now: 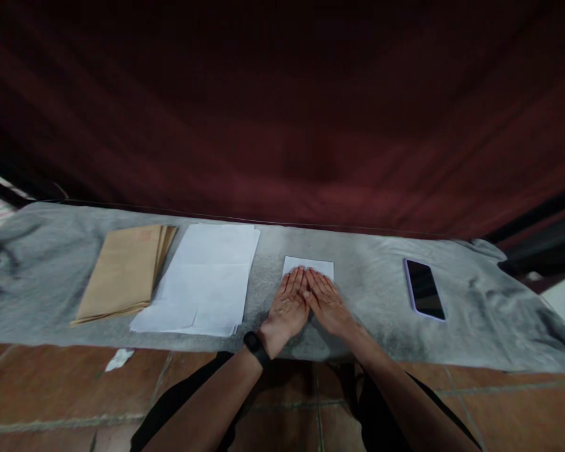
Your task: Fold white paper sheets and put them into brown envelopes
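Both my hands lie flat, fingers stretched out and side by side, on a small folded white paper (317, 264) on the grey cloth-covered table (367, 282). My left hand (288, 306) presses the paper's left part; a black band sits on that wrist. My right hand (327, 301) presses the right part, its fingertips touching those of the left. Most of the paper is hidden under the hands; only its far edge shows.
A stack of white sheets (207, 276) lies left of the hands, and a pile of brown envelopes (122, 273) further left. A dark phone (424, 289) lies face up at the right. A dark red curtain (282, 125) hangs behind. A paper scrap (119, 359) lies on the tiled floor.
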Tool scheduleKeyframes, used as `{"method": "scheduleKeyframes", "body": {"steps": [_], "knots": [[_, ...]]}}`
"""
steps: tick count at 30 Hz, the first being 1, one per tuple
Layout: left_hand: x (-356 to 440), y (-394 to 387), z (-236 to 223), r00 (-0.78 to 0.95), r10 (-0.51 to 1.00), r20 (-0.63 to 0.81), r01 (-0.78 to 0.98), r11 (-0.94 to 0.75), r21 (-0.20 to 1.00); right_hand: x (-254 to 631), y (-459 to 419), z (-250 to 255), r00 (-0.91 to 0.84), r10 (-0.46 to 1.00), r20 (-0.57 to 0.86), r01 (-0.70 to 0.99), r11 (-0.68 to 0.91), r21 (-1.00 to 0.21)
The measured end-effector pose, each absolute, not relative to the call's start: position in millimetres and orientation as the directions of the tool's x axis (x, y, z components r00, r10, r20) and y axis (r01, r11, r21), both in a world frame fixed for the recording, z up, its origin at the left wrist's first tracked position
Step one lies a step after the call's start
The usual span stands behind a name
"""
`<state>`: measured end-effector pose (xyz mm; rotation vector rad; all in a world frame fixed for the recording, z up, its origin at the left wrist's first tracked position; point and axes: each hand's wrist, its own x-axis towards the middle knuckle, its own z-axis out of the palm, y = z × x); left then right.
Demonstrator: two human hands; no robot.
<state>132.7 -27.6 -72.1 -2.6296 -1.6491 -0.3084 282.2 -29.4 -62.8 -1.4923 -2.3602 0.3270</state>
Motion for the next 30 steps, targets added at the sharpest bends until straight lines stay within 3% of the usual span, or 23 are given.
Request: {"method": "scheduleKeyframes", "body": {"steps": [14, 24, 30], "knots": [[132, -37, -60, 0.356, 0.909, 0.216, 0.915, -0.386, 0.115, 306, -27, -72, -0.430, 0.893, 0.132, 0.882, 0.447, -0.151], [129, -39, -57, 0.294, 0.939, 0.177, 0.927, -0.325, 0.184, 333, -24, -76, -0.414, 0.901, 0.129, 0.897, 0.428, -0.109], [130, -40, -53, 0.285, 0.946, 0.153, 0.939, -0.308, 0.156, 340, -23, -79, -0.403, 0.904, 0.145, 0.903, 0.418, -0.095]]}}
